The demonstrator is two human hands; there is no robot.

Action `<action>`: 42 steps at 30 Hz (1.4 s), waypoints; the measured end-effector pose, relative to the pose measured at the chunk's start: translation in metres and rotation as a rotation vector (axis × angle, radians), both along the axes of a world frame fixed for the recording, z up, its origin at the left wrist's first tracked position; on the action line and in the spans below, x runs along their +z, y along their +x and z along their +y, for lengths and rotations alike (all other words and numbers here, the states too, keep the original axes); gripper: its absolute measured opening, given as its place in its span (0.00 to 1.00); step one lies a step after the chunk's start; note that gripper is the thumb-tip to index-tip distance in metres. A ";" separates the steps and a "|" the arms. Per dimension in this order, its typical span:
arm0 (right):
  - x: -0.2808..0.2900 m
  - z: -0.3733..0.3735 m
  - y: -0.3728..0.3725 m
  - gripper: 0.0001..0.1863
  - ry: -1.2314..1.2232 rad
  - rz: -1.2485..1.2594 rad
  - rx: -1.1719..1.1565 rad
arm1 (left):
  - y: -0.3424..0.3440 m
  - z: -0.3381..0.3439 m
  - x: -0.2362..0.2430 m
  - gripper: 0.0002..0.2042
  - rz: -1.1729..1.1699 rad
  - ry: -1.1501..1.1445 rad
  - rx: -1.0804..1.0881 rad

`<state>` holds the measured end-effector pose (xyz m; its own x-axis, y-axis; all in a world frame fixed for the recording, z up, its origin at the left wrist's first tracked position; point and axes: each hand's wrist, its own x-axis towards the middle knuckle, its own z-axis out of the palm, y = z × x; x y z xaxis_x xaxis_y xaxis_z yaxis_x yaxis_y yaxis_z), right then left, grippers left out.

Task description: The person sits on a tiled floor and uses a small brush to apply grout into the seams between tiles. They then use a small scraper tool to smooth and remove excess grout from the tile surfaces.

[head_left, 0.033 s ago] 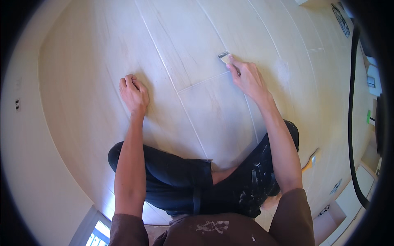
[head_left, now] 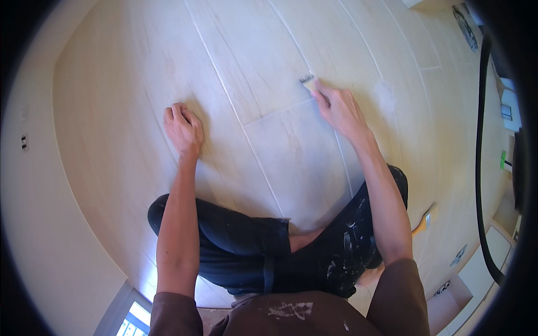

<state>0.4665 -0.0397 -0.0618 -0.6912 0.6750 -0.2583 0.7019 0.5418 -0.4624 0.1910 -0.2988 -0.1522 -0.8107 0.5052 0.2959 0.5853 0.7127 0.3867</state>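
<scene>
In the head view no container showed; the pale plank floor (head_left: 263, 61) filled the scene. The right hand (head_left: 339, 109) reached far and right, fingers grasping a small brush (head_left: 307, 79) whose bristles touched the floor at a plank seam. The left hand (head_left: 182, 127), clenched into an empty fist, pressed knuckles-down on the floor to the left, arm straight, above the person's dark-trousered legs (head_left: 269, 252).
</scene>
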 end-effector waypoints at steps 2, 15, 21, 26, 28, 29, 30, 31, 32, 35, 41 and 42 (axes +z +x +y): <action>0.004 -0.003 0.009 0.21 0.001 -0.022 0.005 | -0.003 0.002 0.001 0.06 -0.001 0.008 0.000; 0.007 -0.004 -0.008 0.19 0.060 0.036 0.018 | -0.006 -0.010 0.002 0.07 -0.044 -0.029 0.026; 0.012 -0.030 -0.008 0.19 0.020 -0.004 -0.007 | -0.002 -0.028 0.001 0.06 -0.016 -0.020 0.031; 0.017 -0.013 -0.042 0.20 0.043 0.032 0.022 | -0.004 -0.027 0.003 0.06 0.025 0.023 -0.003; 0.020 -0.021 -0.027 0.20 -0.003 -0.043 0.021 | -0.004 -0.026 0.002 0.06 0.023 0.028 -0.007; 0.021 -0.026 -0.016 0.21 0.011 -0.027 0.027 | -0.003 -0.026 0.001 0.06 0.032 0.024 -0.001; 0.020 -0.031 -0.010 0.21 0.000 -0.046 0.019 | -0.003 -0.027 0.001 0.06 0.003 -0.007 0.021; 0.018 -0.032 -0.007 0.21 -0.021 -0.134 -0.019 | -0.002 -0.027 0.000 0.06 0.035 0.015 0.011; 0.015 -0.032 -0.009 0.21 0.018 -0.051 0.010 | -0.003 -0.027 0.000 0.06 0.028 0.015 0.014; 0.002 -0.016 -0.035 0.21 0.089 -0.003 0.028 | -0.004 -0.027 -0.002 0.06 -0.005 -0.009 0.019; 0.001 -0.018 -0.029 0.21 0.077 -0.034 0.024 | -0.006 -0.027 -0.001 0.07 -0.032 -0.016 0.014; 0.003 -0.028 -0.016 0.21 0.068 -0.045 0.022 | -0.004 -0.028 -0.001 0.07 -0.079 -0.047 0.029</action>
<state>0.4506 -0.0674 -0.0591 -0.6945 0.6770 -0.2436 0.7090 0.5864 -0.3918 0.1865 -0.3267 -0.1528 -0.8448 0.4934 0.2072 0.5336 0.7470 0.3965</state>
